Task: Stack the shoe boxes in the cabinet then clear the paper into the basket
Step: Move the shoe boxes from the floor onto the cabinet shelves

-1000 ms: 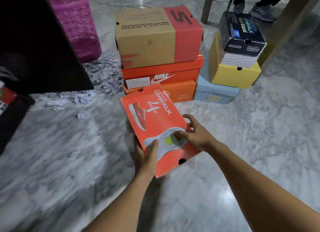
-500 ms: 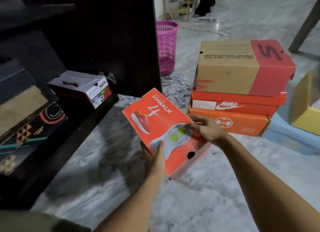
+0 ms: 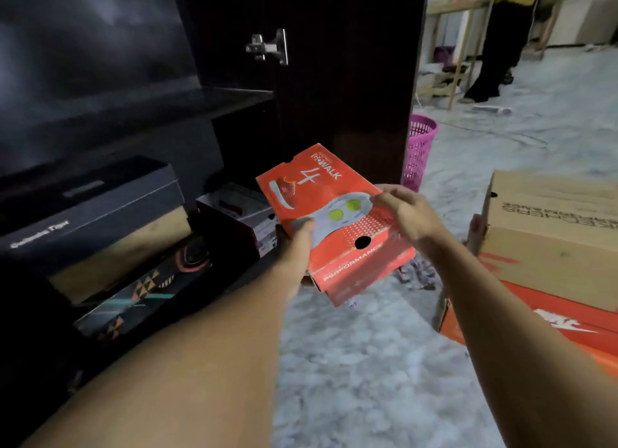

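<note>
I hold a red GoWalk shoe box (image 3: pixel 334 220) in the air, tilted, just in front of the dark cabinet (image 3: pixel 140 119). My left hand (image 3: pixel 297 243) grips its near left edge and my right hand (image 3: pixel 406 210) grips its right side. On the cabinet's bottom shelf lie a dark blue box (image 3: pixel 90 210) on a patterned black box (image 3: pixel 140 287), and a small white and red box (image 3: pixel 244 213) beside them. The pink basket (image 3: pixel 418 146) stands behind the cabinet door. Some shredded paper (image 3: pixel 418 273) shows on the floor under the held box.
At the right stands a stack with a tan and red box (image 3: pixel 551 233) on red and orange boxes (image 3: pixel 535 317). The open cabinet door (image 3: pixel 344 79) rises behind the held box. A person (image 3: pixel 498 46) stands far back near wooden shelving. The floor is grey marble (image 3: pixel 368 364).
I have turned left and carried the red box from the floor stacks toward the cabinet's opening. Both hands keep their grip on it.
</note>
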The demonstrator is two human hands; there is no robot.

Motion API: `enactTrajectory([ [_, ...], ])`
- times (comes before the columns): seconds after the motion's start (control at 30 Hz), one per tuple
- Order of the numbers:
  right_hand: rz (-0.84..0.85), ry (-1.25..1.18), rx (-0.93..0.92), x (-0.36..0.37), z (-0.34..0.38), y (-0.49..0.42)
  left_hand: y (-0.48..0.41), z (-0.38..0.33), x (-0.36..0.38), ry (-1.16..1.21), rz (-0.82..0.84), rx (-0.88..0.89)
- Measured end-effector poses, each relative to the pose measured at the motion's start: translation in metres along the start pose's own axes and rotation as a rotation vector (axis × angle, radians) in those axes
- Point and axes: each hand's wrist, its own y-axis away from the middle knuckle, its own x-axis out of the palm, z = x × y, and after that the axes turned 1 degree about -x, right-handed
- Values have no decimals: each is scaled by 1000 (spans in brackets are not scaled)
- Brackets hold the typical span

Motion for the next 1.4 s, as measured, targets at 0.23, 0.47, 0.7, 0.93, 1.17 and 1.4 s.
enactTrajectory([
  [0.23,136,75,12,65,48,-65,-103,-9,-53,159,-123,1],
  [0.47,222,28,6,93,28,-106,-64,-53,-64,131,-48,-100],
  [0.7,449,48,-37,120,-8,-147,-96,-61,-72,67,-143,-73],
  [0.93,415,-65,-11,128,-60,-178,-135,-42,-54,190,-199,-22],
  [1.17,197,-122,-20,156,-104,-192,-158,-9,-55,48,-129,206],
  [1.4,-64,74,-179,180,-124,-183,-174,-5,-73,-119,-176,234],
])
